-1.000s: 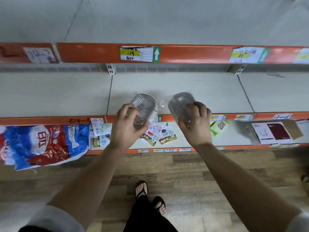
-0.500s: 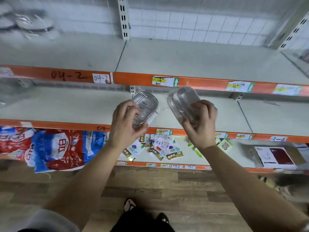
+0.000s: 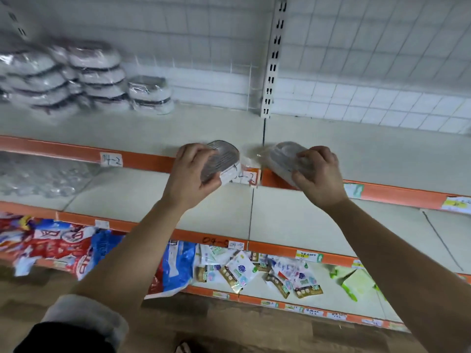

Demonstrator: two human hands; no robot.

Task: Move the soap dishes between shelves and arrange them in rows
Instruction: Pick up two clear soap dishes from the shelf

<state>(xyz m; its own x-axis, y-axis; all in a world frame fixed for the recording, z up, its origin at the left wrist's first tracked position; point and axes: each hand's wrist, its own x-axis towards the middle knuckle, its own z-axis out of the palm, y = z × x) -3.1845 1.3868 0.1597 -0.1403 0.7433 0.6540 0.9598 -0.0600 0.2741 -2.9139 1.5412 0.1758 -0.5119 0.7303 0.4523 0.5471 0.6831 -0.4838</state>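
a rolled pale sleeve [image 3: 86, 324] sat nearest, on the left arm. past it, on the lowest shelf, lay red and blue bags [image 3: 63, 247] and loose small packets [image 3: 238, 272].

higher up, the left hand [image 3: 193, 174] had its fingers and thumb curled round the left soap dish [image 3: 224, 159], gripping it by its edges. this dish was oval, with a grey ribbed grate over a white base, wrapped in clear film. it was tilted so that the ribbed face looked toward the camera, its long axis running from lower left to upper right.

the right hand [image 3: 318, 174] pinched the right soap dish [image 3: 283, 156] with curled fingers. it was translucent, film-wrapped and blurred, its long axis slanting from upper left to lower right.

both dishes were in the air, close together but apart, in front of the orange lip [image 3: 142, 157] of the upper shelf [image 3: 356, 149].

farther back on that shelf, at the left, stood stacks of wrapped soap dishes [image 3: 102, 77], the rightmost stack [image 3: 150, 95] lower than the rest.
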